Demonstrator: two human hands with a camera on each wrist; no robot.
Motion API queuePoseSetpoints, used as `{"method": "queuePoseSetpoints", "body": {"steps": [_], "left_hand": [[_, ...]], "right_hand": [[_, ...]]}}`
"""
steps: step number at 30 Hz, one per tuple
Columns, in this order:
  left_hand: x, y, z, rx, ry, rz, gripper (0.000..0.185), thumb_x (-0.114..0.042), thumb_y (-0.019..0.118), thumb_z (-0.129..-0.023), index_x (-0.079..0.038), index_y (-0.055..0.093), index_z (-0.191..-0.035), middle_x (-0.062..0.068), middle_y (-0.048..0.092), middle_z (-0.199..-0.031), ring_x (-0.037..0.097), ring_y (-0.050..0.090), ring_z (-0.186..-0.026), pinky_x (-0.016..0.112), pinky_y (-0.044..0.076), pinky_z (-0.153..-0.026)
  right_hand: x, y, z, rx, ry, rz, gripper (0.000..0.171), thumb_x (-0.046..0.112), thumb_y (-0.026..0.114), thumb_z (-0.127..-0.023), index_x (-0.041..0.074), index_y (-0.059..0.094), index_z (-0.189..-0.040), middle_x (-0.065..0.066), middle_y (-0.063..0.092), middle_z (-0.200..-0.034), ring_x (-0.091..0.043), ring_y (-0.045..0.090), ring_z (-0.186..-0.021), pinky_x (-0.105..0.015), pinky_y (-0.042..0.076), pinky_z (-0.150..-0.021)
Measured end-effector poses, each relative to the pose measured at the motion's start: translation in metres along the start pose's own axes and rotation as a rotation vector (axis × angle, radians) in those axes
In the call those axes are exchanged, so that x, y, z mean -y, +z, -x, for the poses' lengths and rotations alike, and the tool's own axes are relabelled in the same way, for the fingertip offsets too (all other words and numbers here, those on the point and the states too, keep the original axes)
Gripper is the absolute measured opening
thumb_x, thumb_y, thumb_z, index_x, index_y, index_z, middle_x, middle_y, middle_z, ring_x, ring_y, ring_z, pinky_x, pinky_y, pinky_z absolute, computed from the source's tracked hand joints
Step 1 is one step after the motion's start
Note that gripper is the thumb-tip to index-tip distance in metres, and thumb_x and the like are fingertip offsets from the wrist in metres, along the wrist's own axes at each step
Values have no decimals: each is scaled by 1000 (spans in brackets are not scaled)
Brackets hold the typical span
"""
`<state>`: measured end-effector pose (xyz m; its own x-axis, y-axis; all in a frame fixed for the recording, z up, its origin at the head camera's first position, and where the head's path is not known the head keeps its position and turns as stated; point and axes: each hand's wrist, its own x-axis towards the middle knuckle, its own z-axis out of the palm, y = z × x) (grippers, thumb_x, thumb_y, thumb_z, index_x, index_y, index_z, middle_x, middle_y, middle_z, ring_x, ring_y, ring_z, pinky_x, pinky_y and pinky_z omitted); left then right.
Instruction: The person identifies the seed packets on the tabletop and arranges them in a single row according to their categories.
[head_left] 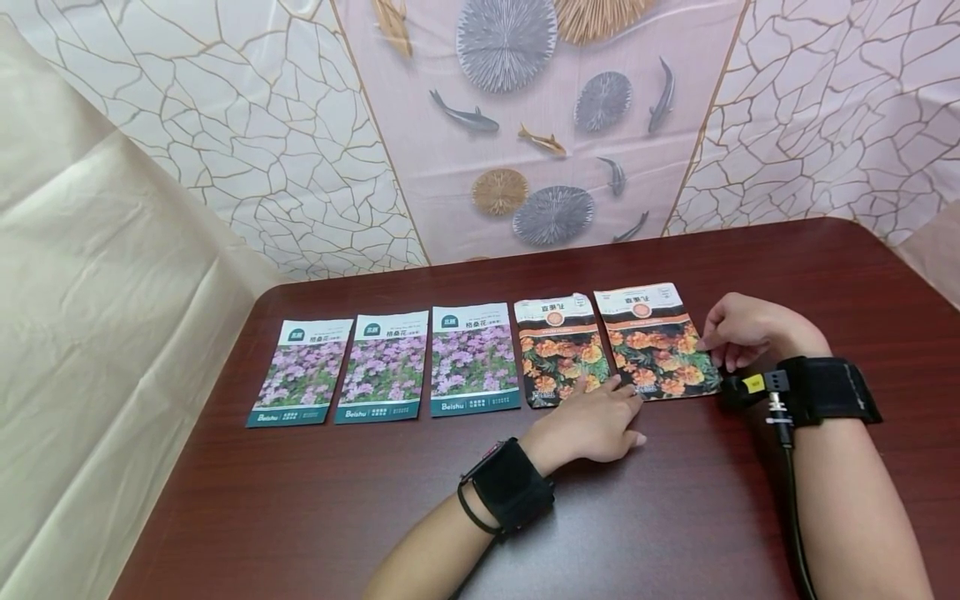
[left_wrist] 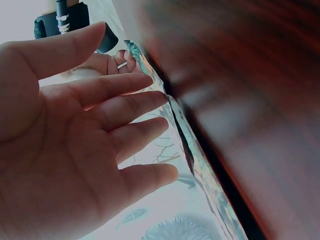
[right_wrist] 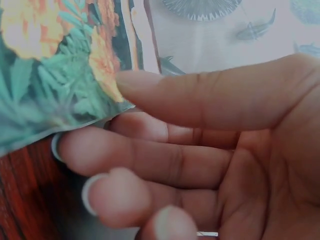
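Note:
Five seed packets lie in a row on a dark wooden table. Three show purple flowers, and two show orange flowers. My left hand lies flat with straight fingers, its fingertips touching the lower edges of the two orange packets. My right hand pinches the right edge of the rightmost orange packet. In the right wrist view the thumb lies on that packet with the fingers curled beneath. In the left wrist view the fingers stretch toward a packet edge.
A patterned backdrop with fish and leaf prints stands behind the table's far edge. Cream sheeting hangs at the left. Both wrists wear black straps; a cable runs along the right forearm. Bare tabletop lies in front of the packets.

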<state>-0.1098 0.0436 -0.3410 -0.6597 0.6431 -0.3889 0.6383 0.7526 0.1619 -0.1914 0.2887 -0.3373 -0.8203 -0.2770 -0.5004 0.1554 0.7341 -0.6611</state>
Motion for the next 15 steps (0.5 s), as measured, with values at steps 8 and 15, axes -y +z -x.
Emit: {"method": "queuePoseSetpoints", "body": {"steps": [8, 15], "left_hand": [[3, -3, 2, -12, 6, 45, 54, -45, 42, -94, -24, 33, -143, -7, 23, -148, 10, 11, -137, 38, 9, -111], [18, -11, 5, -117, 8, 104, 58, -47, 37, -94, -19, 29, -144, 0, 23, -149, 16, 14, -137, 43, 11, -110]], "right_hand": [[3, 1, 4, -71, 13, 15, 29, 20, 54, -92, -1, 60, -75, -7, 57, -61, -17, 53, -47, -30, 47, -47], [5, 0, 4, -198, -13, 51, 31, 25, 52, -93, -6, 56, -92, -7, 56, -63, -21, 53, -53, -34, 46, -50]]}}
